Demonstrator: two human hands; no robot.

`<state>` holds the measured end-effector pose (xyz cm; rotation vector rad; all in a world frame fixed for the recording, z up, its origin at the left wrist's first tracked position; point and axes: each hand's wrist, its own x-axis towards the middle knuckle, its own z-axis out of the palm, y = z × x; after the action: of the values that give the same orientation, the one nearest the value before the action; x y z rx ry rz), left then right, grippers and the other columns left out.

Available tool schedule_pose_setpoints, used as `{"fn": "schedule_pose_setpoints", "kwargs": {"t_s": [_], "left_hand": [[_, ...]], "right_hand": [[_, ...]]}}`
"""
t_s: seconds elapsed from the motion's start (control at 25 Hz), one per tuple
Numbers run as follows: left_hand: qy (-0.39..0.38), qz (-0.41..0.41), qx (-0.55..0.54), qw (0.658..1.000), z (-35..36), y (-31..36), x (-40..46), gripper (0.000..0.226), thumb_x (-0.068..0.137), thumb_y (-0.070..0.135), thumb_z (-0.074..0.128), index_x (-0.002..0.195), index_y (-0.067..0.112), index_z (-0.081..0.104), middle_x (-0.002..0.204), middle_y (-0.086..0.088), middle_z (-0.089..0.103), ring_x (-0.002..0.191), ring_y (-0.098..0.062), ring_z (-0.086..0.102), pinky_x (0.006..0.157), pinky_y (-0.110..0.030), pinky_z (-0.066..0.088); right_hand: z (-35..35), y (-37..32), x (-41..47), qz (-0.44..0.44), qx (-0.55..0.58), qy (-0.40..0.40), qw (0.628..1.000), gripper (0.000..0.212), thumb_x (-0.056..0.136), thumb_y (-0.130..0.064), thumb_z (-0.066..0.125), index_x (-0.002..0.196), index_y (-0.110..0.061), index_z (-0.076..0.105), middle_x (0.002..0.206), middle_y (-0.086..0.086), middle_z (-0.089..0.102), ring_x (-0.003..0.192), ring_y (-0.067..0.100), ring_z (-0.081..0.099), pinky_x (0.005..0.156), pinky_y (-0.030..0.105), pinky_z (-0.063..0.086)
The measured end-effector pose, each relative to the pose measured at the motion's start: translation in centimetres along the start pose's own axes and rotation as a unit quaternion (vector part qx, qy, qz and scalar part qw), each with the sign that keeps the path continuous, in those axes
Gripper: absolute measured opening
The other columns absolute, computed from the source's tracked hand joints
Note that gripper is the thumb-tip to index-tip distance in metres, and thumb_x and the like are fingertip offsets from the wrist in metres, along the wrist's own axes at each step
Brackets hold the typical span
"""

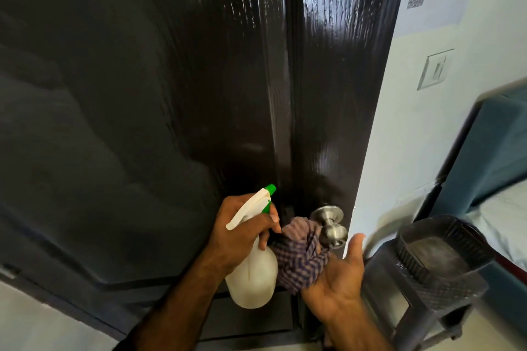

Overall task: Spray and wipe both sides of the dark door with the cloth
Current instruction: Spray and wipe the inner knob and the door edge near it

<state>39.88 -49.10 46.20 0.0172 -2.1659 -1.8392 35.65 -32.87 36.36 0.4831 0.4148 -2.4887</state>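
Beside door (171,94): knob (330,225), blk basket (427,273)

The fingers of the right hand (336,273) lie behind the checked cloth (299,259), so how they hold it cannot be told. That cloth covers the near part of the door knob (330,225). Under the left hand's fingers (271,222), the neck and trigger of the spray bottle (253,273) are hidden. The door (171,94) runs off the top and left edges. Right of the fingers, a dark basket (427,262) is blurred, and a bed (502,222) is cut by the edge.
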Motion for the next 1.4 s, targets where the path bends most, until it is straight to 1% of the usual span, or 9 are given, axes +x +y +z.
{"fn": "schedule_pose_setpoints", "kwargs": {"t_s": [0.2, 0.36, 0.48, 0.68, 0.88, 1.04, 1.2, 1.28, 1.4], "left_hand": [[0.004, -0.011, -0.016, 1.000, -0.5, 0.0, -3.6, 0.015, 0.088, 0.010, 0.065, 0.082, -0.003, 0.071, 0.076, -0.019, 0.073, 0.048, -0.022, 0.056, 0.052, -0.037, 0.051], [0.017, -0.020, -0.052, 0.998, 0.4, 0.6, -5.0, 0.017, 0.086, 0.008, 0.064, 0.081, -0.008, 0.068, 0.077, -0.025, 0.071, 0.047, -0.027, 0.053, 0.057, -0.044, 0.047], [0.021, -0.036, -0.062, 0.997, 1.1, 1.0, -5.8, 0.016, 0.085, 0.006, 0.063, 0.081, -0.008, 0.067, 0.077, -0.025, 0.070, 0.046, -0.025, 0.053, 0.056, -0.038, 0.048], [0.054, -0.048, -0.040, 0.997, 2.0, 1.3, -4.9, 0.015, 0.085, 0.005, 0.062, 0.080, -0.009, 0.067, 0.075, -0.024, 0.071, 0.045, -0.022, 0.053, 0.051, -0.035, 0.047], [0.109, -0.065, -0.005, 0.992, 4.3, 0.6, -3.8, 0.013, 0.090, -0.014, 0.059, 0.079, -0.011, 0.066, 0.074, -0.026, 0.069, 0.044, -0.025, 0.051, 0.047, -0.033, 0.044], [0.159, -0.091, 0.014, 0.983, 7.0, 0.5, -3.6, 0.014, 0.094, -0.007, 0.063, 0.081, -0.009, 0.067, 0.074, -0.024, 0.070, 0.046, -0.023, 0.053, 0.051, -0.035, 0.049], [0.206, -0.121, 0.044, 0.970, 10.0, 1.2, -3.7, 0.015, 0.096, -0.004, 0.064, 0.082, -0.003, 0.069, 0.073, -0.015, 0.074, 0.048, -0.021, 0.055, 0.056, -0.033, 0.054], [0.222, -0.131, 0.052, 0.965, 11.3, 1.6, -3.6, 0.022, 0.096, -0.005, 0.062, 0.078, 0.005, 0.070, 0.072, -0.012, 0.074, 0.048, -0.018, 0.055, 0.056, -0.033, 0.055], [0.238, -0.145, 0.042, 0.959, 12.4, 1.9, -3.1, 0.041, 0.095, -0.007, 0.062, 0.072, 0.024, 0.076, 0.071, -0.011, 0.074, 0.047, -0.019, 0.054, 0.055, -0.034, 0.053]], "right_hand": [[-1.2, -1.8, -2.4, 0.022, -0.145, -0.012, 0.989, 0.096, 0.089, -0.086, 0.047, 0.136, -0.006, 0.073, 0.132, 0.027, 0.071, 0.123, 0.045, 0.068, 0.112, 0.059, 0.049], [-4.6, -3.4, -3.9, 0.046, -0.201, 0.097, 0.974, 0.053, 0.107, -0.037, 0.053, 0.143, 0.003, 0.060, 0.089, 0.022, 0.072, 0.068, 0.034, 0.069, 0.067, 0.043, 0.064], [-4.9, -4.7, -3.9, 0.016, -0.270, 0.122, 0.955, 0.041, 0.102, -0.006, 0.055, 0.142, -0.005, 0.063, 0.104, 0.026, 0.075, 0.078, 0.035, 0.069, 0.072, 0.044, 0.063], [-1.6, -4.3, -3.4, 0.048, -0.271, 0.084, 0.958, 0.049, 0.099, -0.042, 0.067, 0.126, -0.002, 0.077, 0.115, 0.021, 0.075, 0.099, 0.036, 0.069, 0.106, 0.052, 0.053], [1.1, -5.0, -2.8, -0.018, -0.431, 0.123, 0.894, 0.049, 0.099, -0.053, 0.071, 0.093, -0.006, 0.083, 0.084, 0.014, 0.080, 0.072, 0.028, 0.076, 0.069, 0.036, 0.063], [0.1, -6.5, -1.6, -0.039, -0.588, 0.089, 0.803, 0.027, 0.099, -0.027, 0.078, 0.104, -0.001, 0.076, 0.076, 0.010, 0.078, 0.063, 0.021, 0.076, 0.062, 0.032, 0.064], [-1.7, -10.2, -1.6, 0.036, -0.484, 0.038, 0.873, 0.022, 0.102, -0.019, 0.072, 0.108, 0.002, 0.076, 0.100, 0.027, 0.077, 0.075, 0.027, 0.076, 0.064, 0.031, 0.062], [-2.2, -11.1, -1.6, 0.108, -0.383, 0.037, 0.917, 0.038, 0.103, -0.033, 0.071, 0.118, 0.002, 0.077, 0.107, 0.026, 0.077, 0.084, 0.032, 0.073, 0.075, 0.039, 0.063], [-1.9, -10.7, -1.7, 0.139, -0.352, 0.073, 0.923, 0.052, 0.098, -0.050, 0.072, 0.112, -0.001, 0.081, 0.109, 0.024, 0.079, 0.089, 0.036, 0.076, 0.081, 0.045, 0.063]]}}
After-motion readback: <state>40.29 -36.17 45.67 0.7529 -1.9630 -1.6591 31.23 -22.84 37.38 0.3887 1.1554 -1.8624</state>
